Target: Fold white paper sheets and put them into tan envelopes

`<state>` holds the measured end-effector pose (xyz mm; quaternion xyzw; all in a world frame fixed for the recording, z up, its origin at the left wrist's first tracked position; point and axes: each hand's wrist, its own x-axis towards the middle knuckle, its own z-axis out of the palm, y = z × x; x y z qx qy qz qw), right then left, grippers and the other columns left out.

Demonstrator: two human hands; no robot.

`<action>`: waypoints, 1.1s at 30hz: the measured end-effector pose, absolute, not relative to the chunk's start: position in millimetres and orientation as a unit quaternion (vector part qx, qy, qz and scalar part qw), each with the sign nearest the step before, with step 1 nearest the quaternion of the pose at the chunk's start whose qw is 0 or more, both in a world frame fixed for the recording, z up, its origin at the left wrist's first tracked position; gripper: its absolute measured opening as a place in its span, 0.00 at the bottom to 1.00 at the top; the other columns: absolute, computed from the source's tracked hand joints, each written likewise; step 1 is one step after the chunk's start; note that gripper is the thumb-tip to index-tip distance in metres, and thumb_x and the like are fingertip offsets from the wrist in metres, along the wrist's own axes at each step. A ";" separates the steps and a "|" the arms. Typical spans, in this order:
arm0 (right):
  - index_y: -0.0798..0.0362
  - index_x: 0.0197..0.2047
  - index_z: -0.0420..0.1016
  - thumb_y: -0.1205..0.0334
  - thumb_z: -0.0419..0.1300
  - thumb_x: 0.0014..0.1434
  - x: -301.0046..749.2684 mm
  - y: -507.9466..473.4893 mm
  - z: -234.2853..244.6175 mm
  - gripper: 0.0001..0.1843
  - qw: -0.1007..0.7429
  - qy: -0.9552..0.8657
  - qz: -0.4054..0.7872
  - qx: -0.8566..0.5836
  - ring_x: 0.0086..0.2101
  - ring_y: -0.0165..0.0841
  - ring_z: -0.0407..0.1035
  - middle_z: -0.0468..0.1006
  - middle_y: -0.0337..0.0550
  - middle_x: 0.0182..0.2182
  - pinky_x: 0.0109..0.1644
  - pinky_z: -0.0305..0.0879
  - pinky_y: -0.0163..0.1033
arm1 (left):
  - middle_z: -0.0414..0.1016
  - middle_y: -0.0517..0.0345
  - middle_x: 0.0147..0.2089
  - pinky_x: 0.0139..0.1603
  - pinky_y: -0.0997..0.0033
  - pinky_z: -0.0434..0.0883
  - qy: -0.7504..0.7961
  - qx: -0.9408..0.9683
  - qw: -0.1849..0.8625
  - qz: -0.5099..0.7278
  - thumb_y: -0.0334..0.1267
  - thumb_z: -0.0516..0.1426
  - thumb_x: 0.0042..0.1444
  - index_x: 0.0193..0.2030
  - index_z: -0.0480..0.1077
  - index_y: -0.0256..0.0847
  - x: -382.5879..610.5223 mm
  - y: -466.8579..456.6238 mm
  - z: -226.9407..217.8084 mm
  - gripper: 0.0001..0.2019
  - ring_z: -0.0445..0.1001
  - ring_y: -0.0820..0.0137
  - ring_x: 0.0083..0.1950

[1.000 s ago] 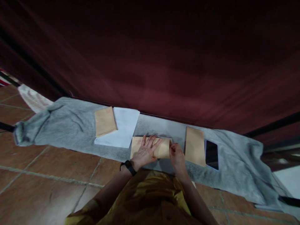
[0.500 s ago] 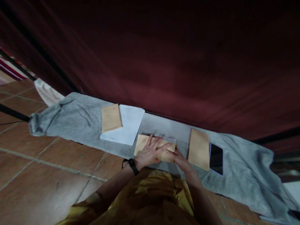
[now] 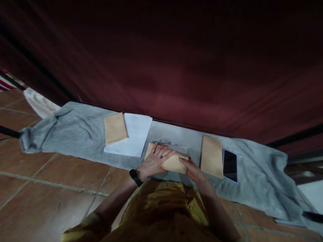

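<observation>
A brown envelope (image 3: 174, 162) lies on a grey cloth (image 3: 75, 134) straight ahead of me. My left hand (image 3: 153, 161) rests flat on its left half, fingers stretched out, a dark band at the wrist. My right hand (image 3: 193, 169) grips the envelope's right end, and that near edge is raised off the cloth. A white sheet (image 3: 178, 148) peeks out from behind the envelope.
A second brown envelope (image 3: 114, 127) lies on white paper (image 3: 136, 136) to the left. To the right are a stack of brown envelopes (image 3: 211, 156) and a dark phone (image 3: 229, 161). A dark red curtain (image 3: 176, 67) hangs behind; tiled floor (image 3: 50, 188) is in front.
My right hand has slid from the envelope's right edge to under its near right end and tilted it up. My left hand stays pressed on it. The view has shifted slightly.
</observation>
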<state>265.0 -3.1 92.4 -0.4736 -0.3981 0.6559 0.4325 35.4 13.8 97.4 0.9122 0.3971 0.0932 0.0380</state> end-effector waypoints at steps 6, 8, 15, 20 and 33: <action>0.51 0.47 0.81 0.35 0.63 0.57 293.4 12.8 89.3 0.28 0.399 -0.454 0.615 -0.505 0.42 0.42 0.79 0.84 0.49 0.44 0.47 0.76 0.46 | 0.64 0.41 0.69 0.76 0.38 0.47 0.490 0.866 -0.003 0.101 0.43 0.65 0.55 0.79 0.44 0.46 3.6 6.1 109.0 0.50 0.60 0.49 0.72; 0.49 0.48 0.80 0.36 0.55 0.63 307.4 21.0 82.0 0.27 0.373 -0.518 0.457 -0.619 0.38 0.38 0.78 0.84 0.47 0.42 0.42 0.76 0.44 | 0.64 0.39 0.68 0.75 0.37 0.49 0.530 0.842 -0.019 0.100 0.44 0.64 0.55 0.79 0.43 0.43 -19.0 1.5 108.6 0.50 0.60 0.48 0.72; 0.53 0.56 0.76 0.60 0.64 0.60 300.1 28.7 50.4 0.20 0.288 -0.565 0.303 -0.711 0.56 0.49 0.69 0.78 0.55 0.53 0.63 0.63 0.52 | 0.63 0.38 0.70 0.74 0.36 0.50 0.617 0.786 0.007 0.033 0.44 0.63 0.55 0.78 0.44 0.44 -62.1 -20.2 89.3 0.48 0.60 0.47 0.73; 0.50 0.72 0.61 0.62 0.59 0.66 280.5 46.6 63.0 0.32 0.094 -0.760 0.180 -0.617 0.66 0.46 0.57 0.61 0.52 0.71 0.68 0.55 0.50 | 0.63 0.39 0.71 0.74 0.37 0.50 0.636 0.770 0.044 0.030 0.46 0.62 0.56 0.78 0.43 0.45 -61.8 -29.0 88.9 0.48 0.60 0.48 0.73; 0.51 0.44 0.78 0.68 0.69 0.51 270.2 86.9 66.6 0.15 0.118 -0.697 0.298 -0.641 0.56 0.43 0.65 0.77 0.48 0.52 0.59 0.58 0.44 | 0.60 0.41 0.72 0.74 0.40 0.51 0.650 0.755 0.076 0.027 0.42 0.63 0.53 0.78 0.45 0.46 -60.1 -32.2 88.9 0.48 0.60 0.49 0.73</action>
